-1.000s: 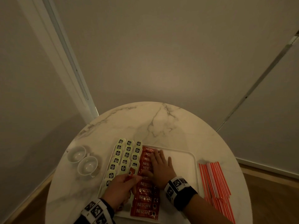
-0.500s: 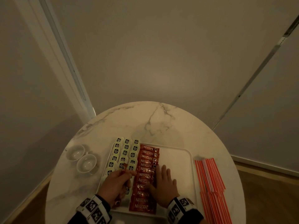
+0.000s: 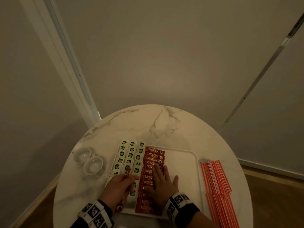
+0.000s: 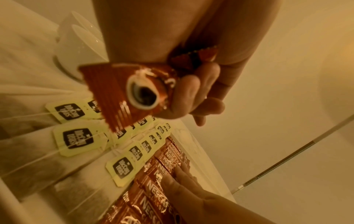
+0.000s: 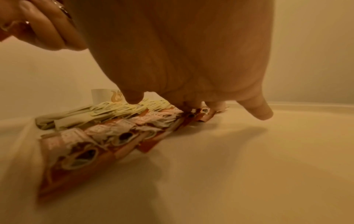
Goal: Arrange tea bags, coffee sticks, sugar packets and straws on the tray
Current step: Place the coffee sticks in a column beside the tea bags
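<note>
A white tray [image 3: 185, 163] lies on the round marble table. Tea bags [image 3: 130, 155] with pale green tags fill its left side in three columns. A column of red coffee sticks [image 3: 152, 162] runs down beside them. My right hand [image 3: 162, 180] lies flat on that column, fingers straight, pressing the coffee sticks [image 5: 107, 133]. My left hand [image 3: 121, 186] hovers over the near tea bags [image 4: 76, 139] and grips a few red coffee sticks [image 4: 134, 91] in its curled fingers. Red and white straws [image 3: 217, 183] lie on the table to the right of the tray.
Two white cups [image 3: 88, 160] stand on the table left of the tray. The tray's right half [image 5: 249, 166] is bare. Walls close in behind the table [image 3: 164, 125], and wooden floor shows past its edges.
My right hand slid down the coffee column toward me, then forward again a little. My left hand kept hold of its coffee sticks and stayed over the near tea bags.
</note>
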Demonstrator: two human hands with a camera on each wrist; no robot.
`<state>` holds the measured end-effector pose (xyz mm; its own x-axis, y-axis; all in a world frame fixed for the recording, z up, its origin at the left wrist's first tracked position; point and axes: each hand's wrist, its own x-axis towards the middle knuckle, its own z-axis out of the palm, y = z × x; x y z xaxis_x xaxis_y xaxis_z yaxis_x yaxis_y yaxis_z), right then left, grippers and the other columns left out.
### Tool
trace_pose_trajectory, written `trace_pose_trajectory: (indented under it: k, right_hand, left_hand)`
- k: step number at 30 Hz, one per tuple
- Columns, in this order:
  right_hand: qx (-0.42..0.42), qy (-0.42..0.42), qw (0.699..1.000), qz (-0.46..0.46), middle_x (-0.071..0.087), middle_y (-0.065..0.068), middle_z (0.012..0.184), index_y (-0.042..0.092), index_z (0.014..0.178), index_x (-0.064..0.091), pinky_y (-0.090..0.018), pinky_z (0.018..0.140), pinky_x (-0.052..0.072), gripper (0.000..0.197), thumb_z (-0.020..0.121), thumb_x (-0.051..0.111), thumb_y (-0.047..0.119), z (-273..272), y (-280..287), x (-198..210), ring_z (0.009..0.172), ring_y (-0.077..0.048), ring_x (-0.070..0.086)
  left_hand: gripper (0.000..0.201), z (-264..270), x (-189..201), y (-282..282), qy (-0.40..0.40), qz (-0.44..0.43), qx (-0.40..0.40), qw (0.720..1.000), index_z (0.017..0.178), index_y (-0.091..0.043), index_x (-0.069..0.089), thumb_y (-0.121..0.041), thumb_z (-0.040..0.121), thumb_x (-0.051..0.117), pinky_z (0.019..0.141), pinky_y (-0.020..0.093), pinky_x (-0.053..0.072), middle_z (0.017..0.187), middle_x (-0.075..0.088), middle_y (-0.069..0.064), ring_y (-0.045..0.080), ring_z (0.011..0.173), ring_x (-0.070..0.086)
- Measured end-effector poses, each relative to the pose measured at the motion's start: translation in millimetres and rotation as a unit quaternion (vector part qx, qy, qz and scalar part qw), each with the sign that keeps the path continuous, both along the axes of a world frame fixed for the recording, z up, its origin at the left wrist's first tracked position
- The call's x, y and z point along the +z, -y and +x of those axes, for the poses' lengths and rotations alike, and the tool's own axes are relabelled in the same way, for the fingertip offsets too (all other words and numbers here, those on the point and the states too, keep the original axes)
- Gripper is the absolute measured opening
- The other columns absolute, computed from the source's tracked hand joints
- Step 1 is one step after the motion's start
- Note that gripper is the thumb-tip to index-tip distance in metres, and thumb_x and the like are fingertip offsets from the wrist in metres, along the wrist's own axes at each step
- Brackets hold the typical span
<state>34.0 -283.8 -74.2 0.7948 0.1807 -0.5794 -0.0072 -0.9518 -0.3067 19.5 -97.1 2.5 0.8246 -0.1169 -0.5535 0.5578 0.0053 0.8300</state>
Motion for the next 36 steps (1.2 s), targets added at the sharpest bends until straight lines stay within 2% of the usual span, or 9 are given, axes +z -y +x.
trace_pose_trajectory:
  k: [8,12,17,20,22,26,29,33,36]
  right_hand:
    - [0.016,0.011,1.000,-0.008,-0.037,0.017,0.144,0.033,0.148,-0.021,-0.066,0.109,-0.014,0.115,0.049,-0.006,0.088,3.9,5.8,-2.3,0.141,-0.021,-0.032]
    - [-0.009,0.033,0.999,0.004,-0.033,0.017,0.148,0.032,0.150,-0.016,-0.063,0.112,-0.011,0.087,0.086,0.022,0.076,4.9,9.6,4.3,0.142,-0.021,-0.029]
    - [-0.222,0.135,0.952,0.164,0.017,0.009,0.159,0.027,0.152,0.020,-0.045,0.118,0.018,0.063,0.097,0.041,0.052,1.2,29.0,33.8,0.147,-0.020,0.014]
    - [-0.316,0.128,0.884,0.321,0.055,0.003,0.131,0.025,0.132,0.051,-0.028,0.092,0.045,0.038,0.096,0.055,0.035,-9.4,37.3,58.5,0.117,-0.015,0.054]
    - [-0.264,0.052,0.883,0.384,0.063,0.005,0.113,0.032,0.120,0.058,-0.020,0.072,0.049,0.028,0.093,0.060,0.030,-22.2,35.8,76.0,0.097,-0.012,0.063]
    - [-0.163,-0.041,0.882,0.440,0.064,0.007,0.109,0.028,0.118,0.062,-0.012,0.072,0.050,0.035,0.086,0.070,0.016,-50.1,25.5,87.6,0.089,0.002,0.064]
    - [-0.188,-0.028,0.873,0.450,0.062,0.009,0.091,0.020,0.106,0.062,-0.013,0.061,0.046,0.023,0.086,0.068,0.011,-63.3,28.2,86.2,0.068,0.004,0.060]
    - [-0.176,-0.061,0.862,0.471,0.065,0.005,0.082,0.025,0.100,0.061,-0.023,0.053,0.042,0.018,0.085,0.068,0.017,-72.7,32.8,84.8,0.060,-0.011,0.053]
    - [-0.182,-0.035,0.863,0.470,0.063,0.001,0.071,0.022,0.083,0.063,-0.026,0.051,0.041,0.006,0.088,0.067,0.022,-72.6,31.2,84.3,0.054,-0.013,0.050]
  left_hand:
    - [0.021,-1.0,1.8,1.3,0.008,0.014,-0.007,1.000,0.100,-0.003,0.068,-0.011,0.096,0.049,0.035,0.018,0.026,0.057,0.054,0.008,0.013,0.036,0.031]
    - [0.021,-0.5,2.6,-1.1,0.011,0.010,-0.004,1.000,0.101,-0.002,0.068,-0.010,0.095,0.049,0.034,0.017,0.026,0.059,0.054,0.009,0.013,0.035,0.030]
    - [0.021,-0.8,5.5,-4.9,0.012,-0.001,0.006,1.000,0.100,-0.002,0.067,-0.003,0.093,0.047,0.034,0.017,0.029,0.060,0.054,0.009,0.012,0.036,0.031]
    - [0.019,-1.9,9.0,0.1,-0.011,0.006,-0.049,0.999,0.098,-0.001,0.062,-0.002,0.091,0.045,0.037,0.019,0.029,0.058,0.051,0.005,0.012,0.039,0.033]
    - [0.015,-4.5,9.8,9.1,-0.040,0.016,-0.124,0.991,0.096,-0.003,0.061,-0.006,0.092,0.046,0.040,0.021,0.033,0.059,0.051,0.003,0.012,0.042,0.038]
    - [0.026,-15.5,7.2,31.9,-0.061,0.074,-0.304,0.948,0.105,-0.016,0.064,-0.036,0.090,0.056,0.059,0.023,0.047,0.086,0.066,0.007,0.013,0.061,0.055]
    - [0.011,-23.4,8.6,38.6,-0.052,0.086,-0.373,0.923,0.086,-0.021,0.066,-0.023,0.088,0.055,0.060,0.022,0.045,0.071,0.062,-0.002,0.009,0.057,0.054]
    - [0.017,-34.8,18.8,38.6,-0.063,0.057,-0.395,0.915,0.089,-0.017,0.066,-0.017,0.093,0.049,0.050,0.016,0.042,0.062,0.055,-0.005,0.005,0.047,0.049]
    - [0.017,-39.5,20.7,32.3,0.015,0.083,-0.347,0.934,0.106,-0.016,0.064,-0.024,0.093,0.056,0.055,0.014,0.047,0.076,0.062,-0.007,0.000,0.053,0.058]
